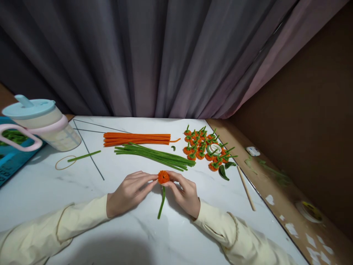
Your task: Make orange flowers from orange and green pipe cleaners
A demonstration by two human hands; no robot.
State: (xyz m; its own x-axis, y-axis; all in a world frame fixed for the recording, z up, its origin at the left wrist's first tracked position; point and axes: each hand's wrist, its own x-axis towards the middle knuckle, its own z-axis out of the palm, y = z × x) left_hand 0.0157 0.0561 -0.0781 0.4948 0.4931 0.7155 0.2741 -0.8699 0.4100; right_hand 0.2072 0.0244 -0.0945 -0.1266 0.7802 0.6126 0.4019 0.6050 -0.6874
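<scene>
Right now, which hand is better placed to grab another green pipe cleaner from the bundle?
Probably the right hand: the bundle of green pipe cleaners ends just beyond its fingers, while the left hand sits farther off. Both currently pinch the small orange fuzzy pumpkin with its green stem.

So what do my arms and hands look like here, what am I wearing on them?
Both arms wear long, loose sleeves in a pale cream-yellow fabric, the left sleeve and the right sleeve, each gathered at the cuff near the wrist. The left hand and right hand are bare: no gloves, rings, watch or markings show.
</scene>
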